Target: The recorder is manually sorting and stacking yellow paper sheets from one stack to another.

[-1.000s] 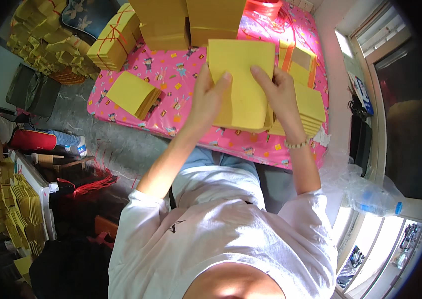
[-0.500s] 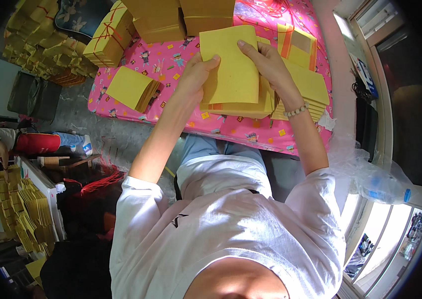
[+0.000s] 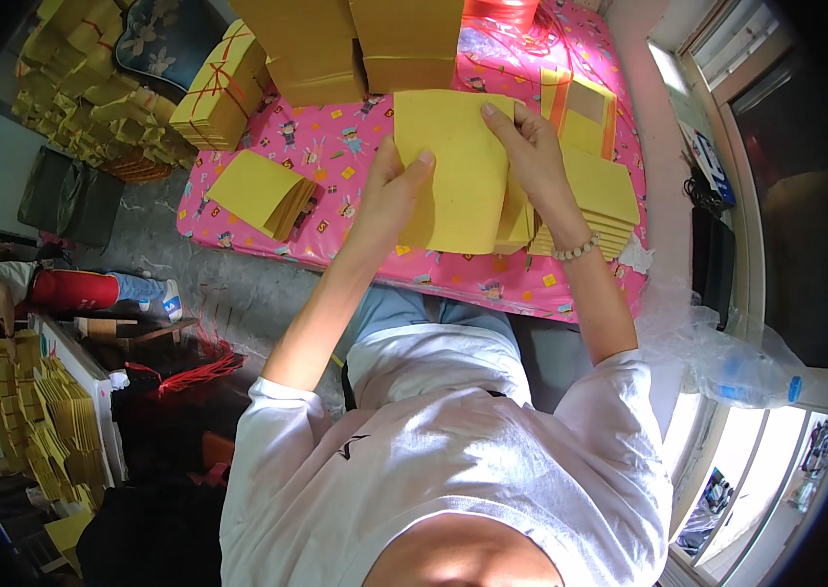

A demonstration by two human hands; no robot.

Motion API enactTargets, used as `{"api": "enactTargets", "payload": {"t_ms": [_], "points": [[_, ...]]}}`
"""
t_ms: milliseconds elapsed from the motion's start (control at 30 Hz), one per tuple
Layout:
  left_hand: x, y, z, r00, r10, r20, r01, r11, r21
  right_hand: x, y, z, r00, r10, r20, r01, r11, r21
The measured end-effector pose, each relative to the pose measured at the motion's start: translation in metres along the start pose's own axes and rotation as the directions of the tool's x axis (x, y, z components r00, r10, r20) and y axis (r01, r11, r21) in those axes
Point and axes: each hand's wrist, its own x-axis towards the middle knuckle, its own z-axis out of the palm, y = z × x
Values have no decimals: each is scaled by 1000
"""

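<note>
Both hands hold a flat yellow paper piece point(image 3: 455, 176), envelope-like, over the pink table. My left hand point(image 3: 390, 201) grips its left edge, thumb on top and fingers hidden underneath. At the upper right edge my right hand point(image 3: 531, 152) is closed on it, thumb on the face and fingers curled behind. A pile of similar yellow pieces point(image 3: 515, 223) shows partly from under it. To the right, next to my beaded wrist, lies a fanned stack of yellow paper point(image 3: 602, 196). A smaller folded stack point(image 3: 255, 191) rests to the left.
Tall yellow stacks point(image 3: 311, 59) stand at the table's back, beside a red-tied bundle point(image 3: 218, 88). Red cord point(image 3: 516, 20) lies at the far right. A bag with plastic bottles point(image 3: 746, 377) is by the window. At left, another person point(image 3: 71, 284) stands by more yellow stacks point(image 3: 62, 411).
My hands have brought the yellow paper piece slightly nearer to me, so it covers more of the pile beneath. The whole view has shifted a little.
</note>
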Motion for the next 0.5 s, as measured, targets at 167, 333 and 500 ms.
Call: {"api": "enactTargets", "payload": {"t_ms": [167,333,500], "points": [[-10,8,1,999,42,-2,-42,999,-7,-8,-7,-1,999,7,-33,-4,994,106],[-16,11,-9,999,26,-28,-26,1000,4,-25,-29,1,991,123,53,-125,991,45],[-15,14,-16,999,39,3,-39,999,19,-40,-18,-2,964,130,231,-121,991,-56]]}}
